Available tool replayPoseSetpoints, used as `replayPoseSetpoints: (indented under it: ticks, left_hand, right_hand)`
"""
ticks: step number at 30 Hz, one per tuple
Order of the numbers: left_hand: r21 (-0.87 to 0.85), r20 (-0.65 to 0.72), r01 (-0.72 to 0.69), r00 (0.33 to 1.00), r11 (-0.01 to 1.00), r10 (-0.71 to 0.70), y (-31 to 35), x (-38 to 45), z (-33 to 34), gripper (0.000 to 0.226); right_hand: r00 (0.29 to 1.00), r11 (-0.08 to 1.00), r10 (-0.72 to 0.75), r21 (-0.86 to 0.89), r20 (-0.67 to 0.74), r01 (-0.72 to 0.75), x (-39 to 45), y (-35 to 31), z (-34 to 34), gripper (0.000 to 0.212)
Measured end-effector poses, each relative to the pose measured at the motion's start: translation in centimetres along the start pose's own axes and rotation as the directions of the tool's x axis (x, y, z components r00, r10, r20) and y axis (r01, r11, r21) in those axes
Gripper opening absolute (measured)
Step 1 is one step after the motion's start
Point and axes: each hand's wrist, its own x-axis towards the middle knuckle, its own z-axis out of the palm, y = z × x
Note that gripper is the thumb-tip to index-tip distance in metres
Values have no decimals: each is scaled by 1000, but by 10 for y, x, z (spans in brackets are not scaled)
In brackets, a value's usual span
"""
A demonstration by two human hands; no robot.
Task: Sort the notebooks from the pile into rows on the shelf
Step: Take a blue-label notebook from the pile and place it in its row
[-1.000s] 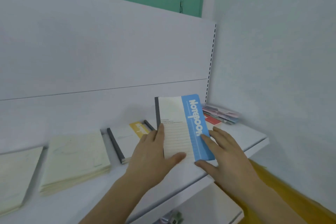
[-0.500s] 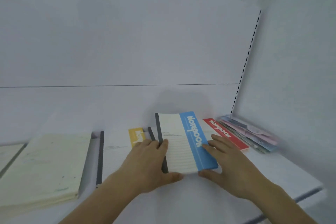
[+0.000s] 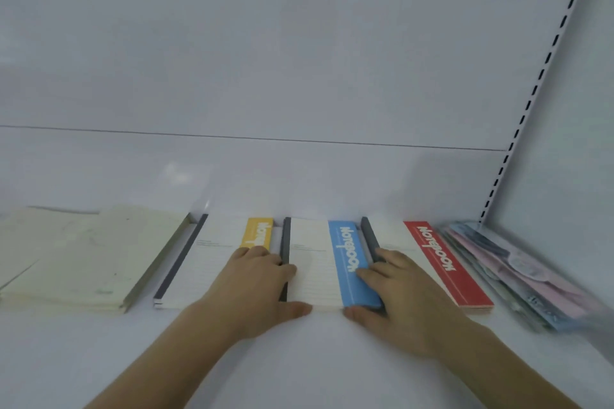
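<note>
A blue-striped notebook (image 3: 315, 262) lies flat on the white shelf (image 3: 299, 368), between a yellow-striped notebook (image 3: 216, 256) on its left and a red-striped notebook (image 3: 438, 262) on its right. My left hand (image 3: 252, 289) rests on the blue notebook's dark spine edge, thumb along its near edge. My right hand (image 3: 398, 295) lies with straight fingers on its blue stripe, thumb at the near corner. At the far right sits a pile of pastel notebooks (image 3: 518, 276).
Cream-coloured notebook stacks (image 3: 83, 262) lie at the left end of the row. A white back panel rises behind the shelf, with a slotted upright (image 3: 531, 93) in the right corner and a side wall beyond it.
The blue notebook went from held tilted above the shelf to lying flat in the row. Both hands pushed it back into line, and the view moved closer to the shelf.
</note>
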Motion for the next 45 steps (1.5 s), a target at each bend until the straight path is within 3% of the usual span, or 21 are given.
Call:
replayPoseSetpoints:
  ticks: [3, 7, 9, 20, 22, 24, 27, 32, 37, 45]
  left_hand:
    - [-18, 42, 39, 998, 999, -38, 2, 0, 1, 92]
    - [-76, 70, 64, 996, 995, -59, 0, 0, -3, 51]
    - [-109, 91, 81, 993, 991, -71, -1, 1, -8, 48]
    - [-103, 161, 72, 985, 992, -55, 0, 0, -11, 71]
    - [-75, 153, 70, 987, 995, -58, -1, -2, -8, 84]
    - [-69, 111, 77, 991, 995, -69, 2, -7, -6, 99]
    - [-107, 13, 115, 993, 988, -114, 10, -16, -7, 98]
    - [-225, -311, 204, 912, 953, -268, 20, -34, -5, 63]
    - [-246, -395, 279, 846, 928, -359, 16, -75, -2, 53]
    - [-141, -395, 503, 761, 853, -514, -38, -174, -17, 63]
  right_hand:
    - [1000, 999, -31, -20, -6, 30, 3, 5, -1, 89]
    - [998, 999, -32, -36, 50, 34, 4, 4, 2, 90]
    - [998, 999, -18, -31, 65, 20, 5, 4, 2, 89]
    - [998, 999, 9, -48, 58, -7, 4, 5, 2, 91]
    - [999, 999, 9, -44, 39, -7, 1, 7, 5, 95]
    - [999, 1000, 17, -25, 27, -17, -2, 5, 4, 101]
    - [999, 999, 42, -17, -10, -42, -5, 0, -3, 98]
    - [989, 998, 56, -34, -137, -61, -10, -23, -7, 72]
    - [982, 1000, -1, -11, -190, -1, -9, -72, -11, 67]
    - [978, 986, -105, 109, -181, 126, 4, -182, -28, 80]
